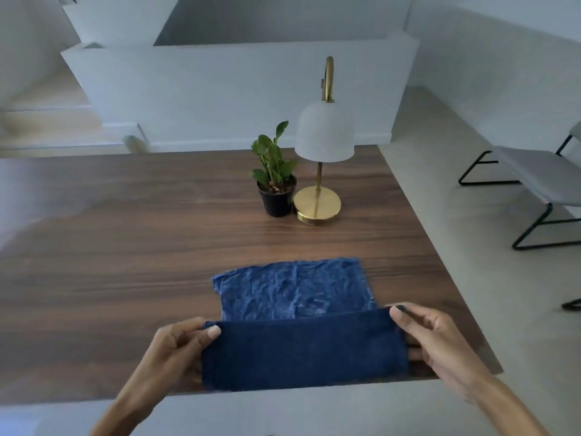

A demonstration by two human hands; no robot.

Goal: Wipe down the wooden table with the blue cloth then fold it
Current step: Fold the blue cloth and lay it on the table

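Note:
The blue cloth [295,297] lies on the wooden table [141,247] close to its front right corner. Its far half rests flat and wrinkled on the wood. The near half is lifted off the table and held taut, its darker side facing me. My left hand [179,344] pinches the near left corner between thumb and fingers. My right hand [430,338] pinches the near right corner the same way. The raised edge hangs roughly above the cloth's middle.
A small potted plant [276,184] and a lamp [323,146] with a white shade and brass base stand behind the cloth. A grey chair [534,180] with black legs is on the floor at the right. The table's front edge runs just under my hands.

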